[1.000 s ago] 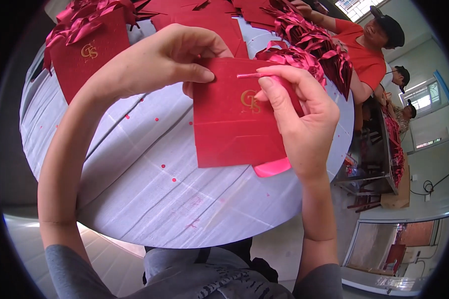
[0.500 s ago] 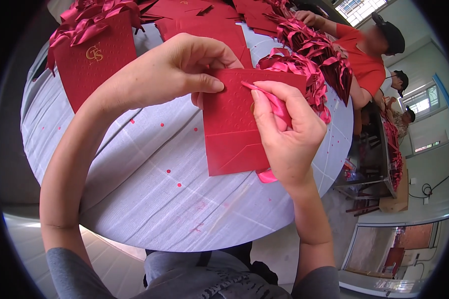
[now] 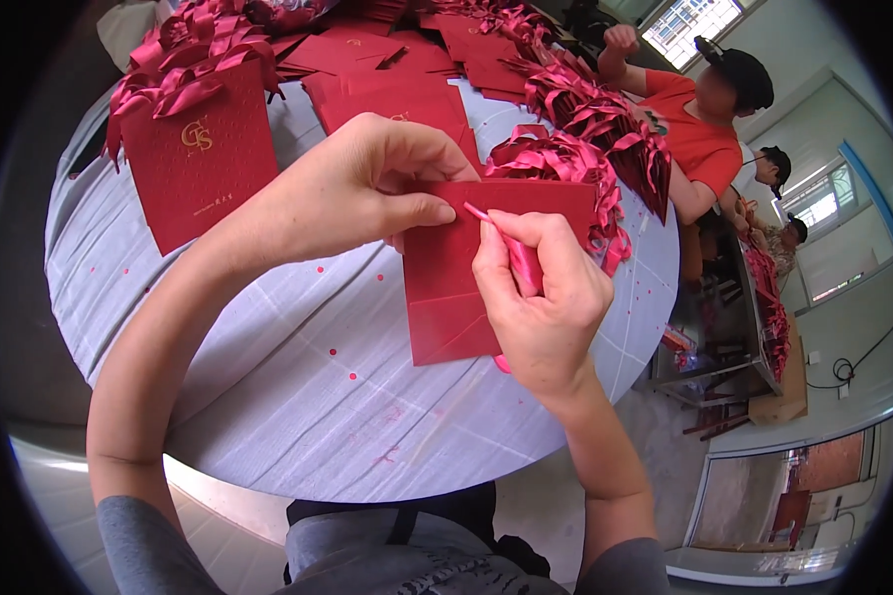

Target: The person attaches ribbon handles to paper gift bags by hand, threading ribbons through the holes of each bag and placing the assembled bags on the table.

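A red paper gift bag (image 3: 442, 268) is held up in front of me over the table. My left hand (image 3: 397, 183) pinches its upper left edge, thumb in front and fingers behind or inside the opening. My right hand (image 3: 546, 288) is closed round a pink satin ribbon (image 3: 522, 266). The ribbon's narrow tip points at the bag's front near the upper edge, close to my left thumb. Whether that tip has entered a hole, I cannot tell. A bit of pink ribbon also shows below the right hand, by the bag's lower edge.
A round table with a grey-white cloth (image 3: 268, 397) bears small red paper dots. Finished-looking red bags with ribbon bows (image 3: 204, 149) lie at the left, flat red bags (image 3: 387, 94) at the back, more ribboned bags (image 3: 585, 119) at the right. A person in red (image 3: 699, 139) sits at the far right.
The right hand has shifted left and down with the ribbon, its tip now closer to my left thumb. The bag and left hand sit slightly lower in view. The person in red has raised a hand.
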The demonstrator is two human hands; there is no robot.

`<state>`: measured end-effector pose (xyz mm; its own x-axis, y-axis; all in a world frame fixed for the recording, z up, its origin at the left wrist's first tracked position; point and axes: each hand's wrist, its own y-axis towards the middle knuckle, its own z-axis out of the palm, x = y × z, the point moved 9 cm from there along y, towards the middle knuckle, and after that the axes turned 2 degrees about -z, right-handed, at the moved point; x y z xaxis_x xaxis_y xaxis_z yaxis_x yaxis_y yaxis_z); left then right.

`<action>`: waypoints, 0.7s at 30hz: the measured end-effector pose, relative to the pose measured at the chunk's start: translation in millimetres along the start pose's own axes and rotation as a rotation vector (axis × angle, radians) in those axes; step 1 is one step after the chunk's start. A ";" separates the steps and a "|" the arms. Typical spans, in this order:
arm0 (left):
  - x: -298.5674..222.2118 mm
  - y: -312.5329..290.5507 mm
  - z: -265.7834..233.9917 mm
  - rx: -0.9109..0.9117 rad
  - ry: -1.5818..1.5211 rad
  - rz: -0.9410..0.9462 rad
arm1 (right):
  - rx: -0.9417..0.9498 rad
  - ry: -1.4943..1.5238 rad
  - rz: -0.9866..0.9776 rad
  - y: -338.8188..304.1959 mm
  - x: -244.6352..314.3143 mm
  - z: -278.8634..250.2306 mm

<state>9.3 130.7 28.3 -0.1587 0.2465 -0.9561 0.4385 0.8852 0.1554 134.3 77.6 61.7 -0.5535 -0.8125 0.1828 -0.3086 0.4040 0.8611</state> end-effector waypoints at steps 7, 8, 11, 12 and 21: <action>-19.8 -7.1 4.6 -0.070 0.164 0.160 | 0.020 -0.070 0.022 -0.3 10.4 -5.9; -21.7 -8.2 6.6 -0.085 0.196 0.162 | 0.008 -0.082 0.010 -0.9 12.0 -6.5; -30.4 -14.1 10.2 -0.151 0.282 0.215 | 0.033 -0.178 0.019 0.4 17.4 -6.9; -34.0 -15.5 10.9 -0.173 0.347 0.231 | 0.037 -0.211 0.019 -0.6 19.3 -6.4; -46.9 -22.5 19.8 -0.187 0.475 0.350 | 0.156 -0.087 0.127 3.9 12.7 0.5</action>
<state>24.4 91.4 64.7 -0.4287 0.6453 -0.6323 0.3799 0.7638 0.5218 125.7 69.1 67.1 -0.6585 -0.7140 0.2379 -0.3442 0.5669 0.7484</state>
